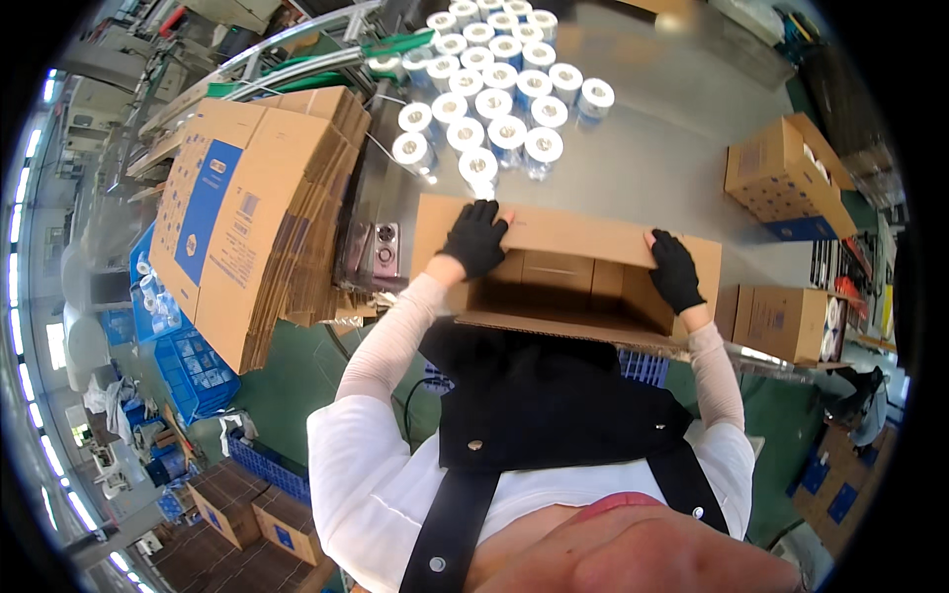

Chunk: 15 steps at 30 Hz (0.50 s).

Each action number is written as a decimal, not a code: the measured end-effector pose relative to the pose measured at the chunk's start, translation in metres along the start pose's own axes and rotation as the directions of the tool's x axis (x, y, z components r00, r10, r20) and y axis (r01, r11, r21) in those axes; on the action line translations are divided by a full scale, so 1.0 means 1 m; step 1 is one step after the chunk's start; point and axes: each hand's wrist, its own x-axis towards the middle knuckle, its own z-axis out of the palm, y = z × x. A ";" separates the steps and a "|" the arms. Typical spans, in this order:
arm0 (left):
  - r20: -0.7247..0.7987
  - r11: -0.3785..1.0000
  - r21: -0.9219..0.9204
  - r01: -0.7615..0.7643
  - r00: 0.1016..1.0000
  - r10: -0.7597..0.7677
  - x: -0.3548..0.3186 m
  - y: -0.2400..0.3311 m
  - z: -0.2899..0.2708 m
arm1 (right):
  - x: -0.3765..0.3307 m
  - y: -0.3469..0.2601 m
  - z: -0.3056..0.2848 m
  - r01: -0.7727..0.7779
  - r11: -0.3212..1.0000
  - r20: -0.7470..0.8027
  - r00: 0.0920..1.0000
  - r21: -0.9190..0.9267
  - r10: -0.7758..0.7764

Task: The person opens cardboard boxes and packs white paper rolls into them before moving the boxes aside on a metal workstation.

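Note:
An open cardboard carton (568, 229) lies at the table's near edge, right in front of my body. Its opening faces me, and the bare brown inside shows between the spread flaps. On the left part of the carton rests my left hand (476, 242), in a black glove with some bare fingertips, its fingers closed over the cardboard. Similarly gloved, my right hand (677, 272) grips the carton at its right end. Beyond the carton stand several white-topped rolls (494, 103) in clear and bluish wrap, the nearest just past my left fingertips.
A stack of flattened cartons (252, 212) leans at the left, beside a metal conveyor frame (297, 49). Two filled cartons stand at the right, one open carton (786, 183) farther off and another carton (781, 324) nearer. Blue crates (195, 374) sit low on the left.

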 end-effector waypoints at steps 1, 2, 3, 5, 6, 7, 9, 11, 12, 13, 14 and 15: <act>-0.034 0.999 -0.030 -0.040 0.999 0.039 0.005 -0.005 -0.001 | -0.002 0.007 0.003 -0.002 0.998 -0.009 1.000 0.060 0.003; 0.249 0.994 -0.073 0.080 0.967 -0.060 0.023 -0.003 -0.012 | -0.004 0.018 -0.001 -0.054 0.990 0.102 0.994 0.128 0.041; 0.514 0.977 -0.073 0.201 0.847 -0.135 0.045 0.000 -0.030 | 0.001 0.024 -0.001 -0.069 0.993 0.095 0.994 0.100 0.060; 0.718 0.955 -0.039 0.296 0.673 -0.179 0.077 -0.009 -0.057 | 0.036 0.013 -0.026 -0.291 0.953 0.276 0.926 0.088 0.258; 0.776 0.954 -0.031 0.297 0.609 -0.165 0.095 -0.022 -0.058 | 0.055 0.013 -0.034 -0.319 0.946 0.313 0.906 0.064 0.285; 0.828 0.954 -0.027 0.298 0.542 -0.145 0.110 -0.035 -0.055 | 0.072 0.016 -0.037 -0.345 0.938 0.351 0.883 0.035 0.312; 0.839 0.928 -0.054 0.369 0.520 -0.158 0.142 -0.053 -0.047 | 0.097 0.030 -0.036 -0.295 0.949 0.353 0.881 -0.106 0.314; 0.842 0.733 -0.195 0.652 0.495 -0.216 0.153 -0.074 -0.011 | 0.110 0.054 0.003 -0.429 0.903 0.338 0.853 0.022 0.397; 0.806 0.704 -0.226 0.673 0.536 -0.253 0.154 -0.079 0.014 | 0.110 0.069 0.034 -0.440 0.898 0.316 0.850 -0.014 0.421; 0.764 0.673 -0.257 0.694 0.572 -0.298 0.152 -0.087 0.042 | 0.107 0.081 0.071 -0.446 0.894 0.293 0.850 -0.047 0.439; 0.621 0.755 -0.301 0.582 0.721 -0.308 0.122 -0.120 0.109 | 0.111 0.084 0.105 -0.443 0.892 0.370 0.817 -0.088 0.443; 0.589 0.854 -0.062 0.517 0.709 -0.387 0.109 -0.124 0.138 | 0.116 0.080 0.127 -0.432 0.897 0.415 0.802 -0.091 0.429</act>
